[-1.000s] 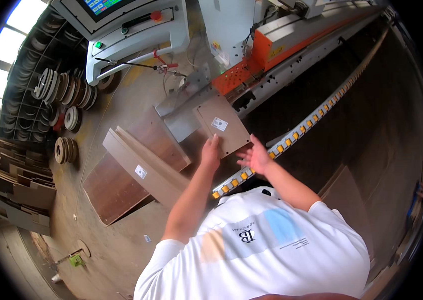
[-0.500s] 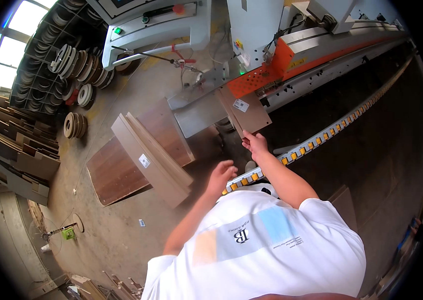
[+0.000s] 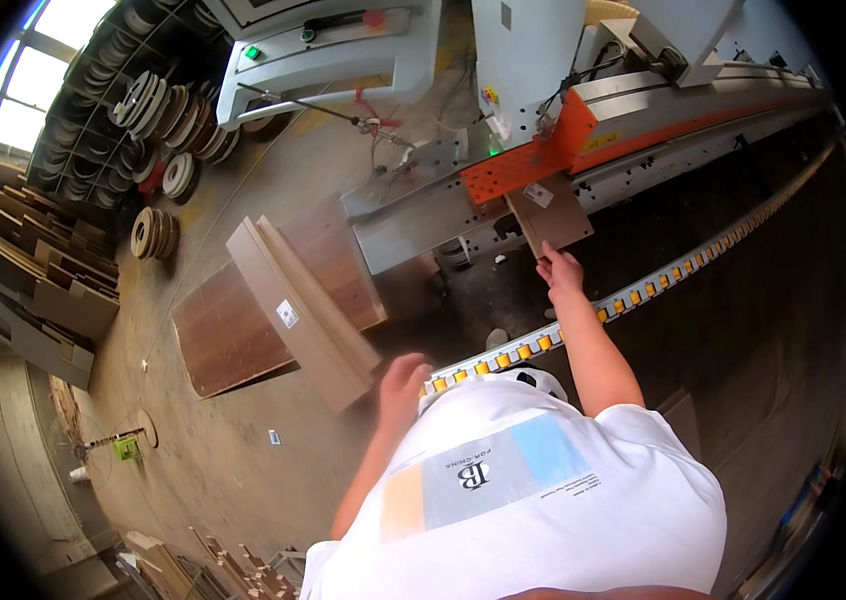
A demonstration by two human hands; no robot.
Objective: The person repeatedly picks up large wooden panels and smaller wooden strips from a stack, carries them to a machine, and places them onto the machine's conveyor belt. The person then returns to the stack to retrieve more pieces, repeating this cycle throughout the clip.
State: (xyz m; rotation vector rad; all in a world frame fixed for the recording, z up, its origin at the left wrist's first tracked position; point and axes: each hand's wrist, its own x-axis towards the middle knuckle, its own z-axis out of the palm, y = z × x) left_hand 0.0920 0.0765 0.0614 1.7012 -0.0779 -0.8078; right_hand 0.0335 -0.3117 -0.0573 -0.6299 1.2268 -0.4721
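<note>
My right hand (image 3: 561,272) is closed on the near edge of a flat brown wooden panel (image 3: 565,220) with a white label. The panel's far end lies under the orange guard (image 3: 518,172) of the edge machine. My left hand (image 3: 405,385) is low in front of me with loosely bent fingers and nothing visible in it. It is nearest to the lower end of a stack of long narrow boards (image 3: 318,335), the top one labelled. Those boards rest on a larger reddish-brown sheet (image 3: 228,335).
A grey roller rail with yellow rollers (image 3: 543,343) curves past my waist to the far right. The machine's metal infeed table (image 3: 398,235) stands ahead, and a grey control cabinet (image 3: 333,80) behind it. Edging rolls (image 3: 153,232) and stacked panels (image 3: 43,290) are at the left.
The panel has moved right along the machine, farther under the orange guard, with my right hand still on its edge. My left hand has drawn back left, toward the board stack.
</note>
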